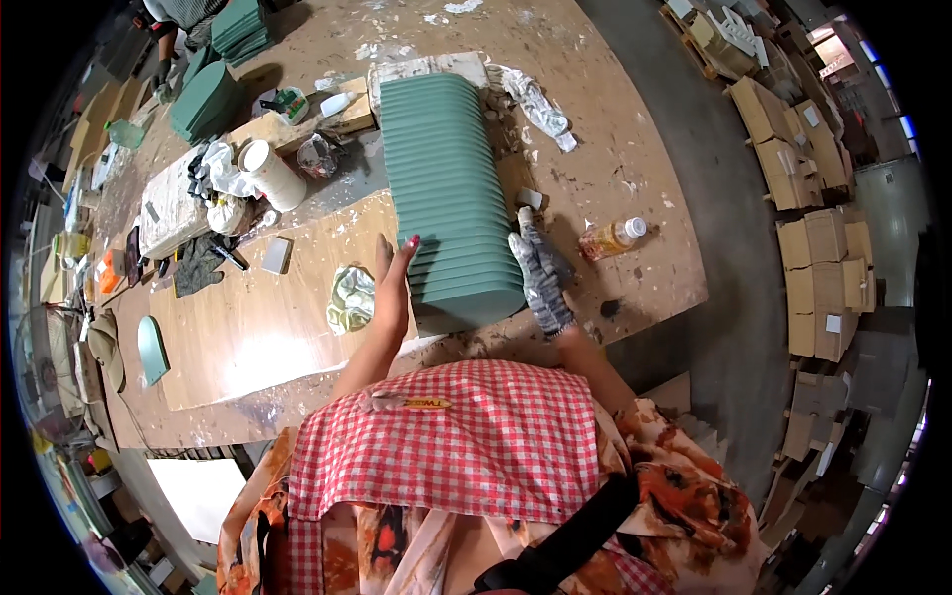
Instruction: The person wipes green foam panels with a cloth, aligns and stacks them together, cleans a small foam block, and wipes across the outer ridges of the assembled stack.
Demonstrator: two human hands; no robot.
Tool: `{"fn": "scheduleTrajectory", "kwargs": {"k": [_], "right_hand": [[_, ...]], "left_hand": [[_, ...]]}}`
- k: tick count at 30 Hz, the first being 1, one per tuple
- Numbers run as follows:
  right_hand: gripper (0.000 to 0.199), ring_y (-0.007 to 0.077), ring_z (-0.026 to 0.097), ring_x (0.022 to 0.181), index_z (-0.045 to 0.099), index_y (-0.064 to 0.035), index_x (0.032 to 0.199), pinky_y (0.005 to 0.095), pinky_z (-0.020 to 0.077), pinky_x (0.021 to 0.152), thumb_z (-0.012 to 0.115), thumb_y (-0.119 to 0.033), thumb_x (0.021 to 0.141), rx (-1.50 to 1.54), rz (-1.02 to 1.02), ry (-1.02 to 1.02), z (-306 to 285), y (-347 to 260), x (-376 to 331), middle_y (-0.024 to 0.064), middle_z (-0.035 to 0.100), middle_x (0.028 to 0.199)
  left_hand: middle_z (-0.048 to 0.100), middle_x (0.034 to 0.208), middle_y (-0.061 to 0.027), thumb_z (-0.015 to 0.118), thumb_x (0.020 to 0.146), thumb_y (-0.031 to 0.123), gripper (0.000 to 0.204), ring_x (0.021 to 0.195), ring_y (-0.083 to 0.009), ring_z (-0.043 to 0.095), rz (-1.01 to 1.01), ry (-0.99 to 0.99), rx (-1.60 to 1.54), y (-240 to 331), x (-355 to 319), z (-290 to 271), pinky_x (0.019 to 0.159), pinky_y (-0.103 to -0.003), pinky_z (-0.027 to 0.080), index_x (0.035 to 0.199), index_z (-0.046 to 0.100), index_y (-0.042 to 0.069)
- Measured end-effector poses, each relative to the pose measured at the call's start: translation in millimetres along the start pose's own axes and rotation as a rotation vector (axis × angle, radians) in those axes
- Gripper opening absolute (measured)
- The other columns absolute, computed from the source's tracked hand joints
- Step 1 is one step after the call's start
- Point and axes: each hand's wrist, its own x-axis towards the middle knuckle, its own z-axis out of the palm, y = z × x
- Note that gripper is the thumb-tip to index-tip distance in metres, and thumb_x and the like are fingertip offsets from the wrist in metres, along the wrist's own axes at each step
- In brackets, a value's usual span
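A long row of green panels (pixel 441 178) with rounded ends lies stacked face to face on the worktable, running away from me. My left hand (pixel 393 283) is bare, its fingers stretched out and apart at the near left side of the row, the thumb against or close to the panel edges. On the opposite side, my right hand (pixel 538 273) wears a grey striped glove. Its fingers point forward along the row's right edge; whether they press on the panels I cannot tell. The undersides of the panels are hidden.
Right of the row stands a bottle (pixel 613 238) of amber liquid with a white cap. Leftward are a crumpled cloth (pixel 352 299), a white tub (pixel 272 175) and a grey glove (pixel 201 266). More green panels (pixel 206 102) sit far left, near another person's gloved hand (pixel 161 77).
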Motion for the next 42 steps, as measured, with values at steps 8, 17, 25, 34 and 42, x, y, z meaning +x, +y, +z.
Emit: {"fn": "scheduleTrajectory", "kwargs": {"k": [8,17,25,34,42], "right_hand": [[0.059,0.0095,0.038,0.126,0.019,-0.0024,0.149,0.0235,0.0318,0.107,0.048,-0.017,0.1,-0.139,-0.018,-0.028,11.2,40.3,25.8,0.0098,0.034,0.149],[0.056,0.0156,0.032,0.136,0.02,-0.001,0.149,0.0258,0.0265,0.112,0.046,-0.015,0.101,-0.555,-0.068,-0.188,-25.4,20.5,31.1,0.0114,0.03,0.151],[0.055,0.0153,0.025,0.139,0.02,0.0023,0.147,0.0271,0.0262,0.114,0.046,-0.012,0.1,-0.6,-0.161,-0.245,-20.0,20.9,38.0,0.01,0.024,0.154],[0.056,0.0168,0.041,0.131,0.029,-0.004,0.147,0.0271,0.0334,0.107,0.049,-0.022,0.098,-0.324,-0.252,-0.244,1.7,12.5,171.2,0.0137,0.043,0.142],[0.093,0.0295,0.043,0.129,0.042,0.0015,0.139,0.036,0.0323,0.108,0.059,-0.067,0.079,-0.519,0.154,-0.027,19.0,13.9,235.7,0.0196,0.046,0.14]], "left_hand": [[0.04,0.143,-0.0193,0.046,0.099,0.03,0.07,0.129,-0.0233,0.042,0.036,0.005,-0.074,-6.4,9.8,-16.0,0.109,-0.029,0.026,0.149,0.012,-0.004],[0.013,0.155,-0.0168,0.035,0.101,0.032,0.067,0.14,-0.0249,0.023,0.112,-0.134,0.02,-9.3,-3.5,-4.7,0.114,-0.031,0.016,0.151,0.002,0.001],[0.008,0.157,-0.0176,0.03,0.1,0.042,0.071,0.143,-0.0284,0.019,0.067,-0.221,0.091,-16.6,11.2,-17.9,0.115,-0.035,0.014,0.151,0.0,0.004],[0.014,0.156,-0.0207,0.047,0.098,0.039,0.064,0.145,-0.0273,0.014,0.341,0.032,0.435,45.1,136.9,-1.3,0.115,-0.032,0.015,0.148,0.026,0.004],[0.06,0.118,-0.0055,0.051,0.096,0.029,0.043,0.102,-0.0139,0.055,0.177,-0.02,0.077,57.2,160.4,22.8,0.089,-0.027,0.043,0.132,0.049,0.006]]}}
